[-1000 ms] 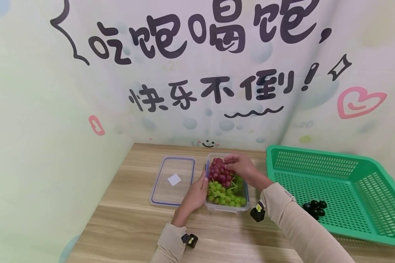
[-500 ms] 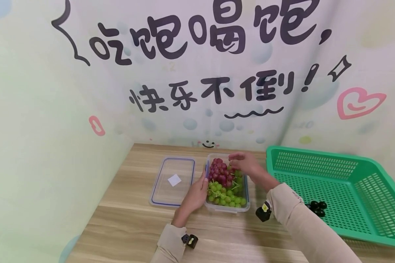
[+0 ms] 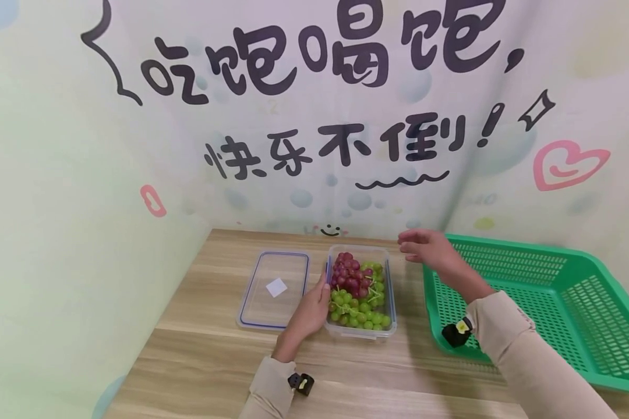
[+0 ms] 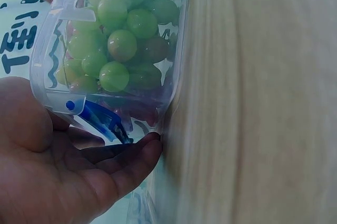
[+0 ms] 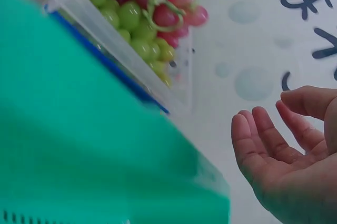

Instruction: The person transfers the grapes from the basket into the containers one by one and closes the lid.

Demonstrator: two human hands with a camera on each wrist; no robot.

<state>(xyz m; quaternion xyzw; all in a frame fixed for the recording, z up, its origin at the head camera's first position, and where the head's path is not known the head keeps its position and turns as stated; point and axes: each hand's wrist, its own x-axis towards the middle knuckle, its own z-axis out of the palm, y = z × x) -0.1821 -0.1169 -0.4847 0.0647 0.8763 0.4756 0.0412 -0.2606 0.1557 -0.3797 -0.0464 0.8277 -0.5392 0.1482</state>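
A clear plastic food container (image 3: 388, 311) stands on the table, holding a bunch of red grapes (image 3: 348, 273) and bunches of green grapes (image 3: 364, 317). My left hand (image 3: 311, 308) rests against the container's left side. In the left wrist view its fingers (image 4: 131, 169) lie by the blue clip (image 4: 100, 116), fairly straight and not wrapped round the box. Right of the container, my right hand (image 3: 432, 253) hovers over the green basket's (image 3: 435, 317) left edge. Its fingers (image 5: 268, 134) are loosely bent, with nothing in them.
A clear lid (image 3: 259, 291) with a blue seal and a white paper square (image 3: 276, 287) lies flat left of the container. The perforated green basket fills the table's right side. A printed cloth wall (image 3: 293, 203) stands behind the wooden table (image 3: 199, 326).
My right hand has left the grapes and moved right, toward the basket. The black grapes seen earlier in the basket are now hidden behind my right arm. My left hand has stayed put.
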